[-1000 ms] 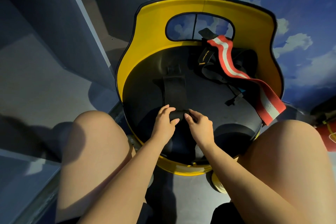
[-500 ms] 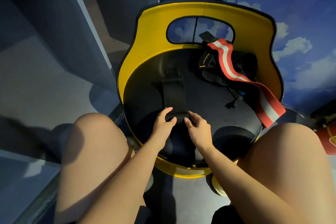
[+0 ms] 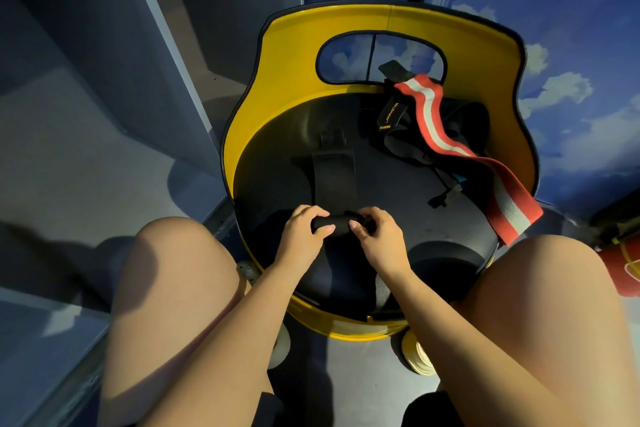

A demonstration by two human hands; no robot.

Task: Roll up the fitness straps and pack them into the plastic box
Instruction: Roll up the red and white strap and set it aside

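A black fitness strap (image 3: 334, 180) lies flat along the black seat of a yellow chair (image 3: 287, 73), its near end wound into a small roll (image 3: 337, 224). My left hand (image 3: 303, 232) grips the roll's left end with curled fingers and thumb. My right hand (image 3: 379, 236) pinches its right end. A red strap with a white stripe (image 3: 450, 146) drapes from the backrest over the seat's right edge. Under it sits a tangle of black straps with yellow lettering (image 3: 391, 114). No plastic box is in view.
My bare knees (image 3: 173, 253) flank the chair's front edge. A grey cabinet panel (image 3: 104, 62) stands to the left, and a wall painted with sky and clouds (image 3: 571, 45) is behind. A red object (image 3: 620, 263) sits at the right edge.
The roll at the strap's near end has grown slightly thicker as both hands turned it away from me. The flat length on the seat looks a bit shorter.
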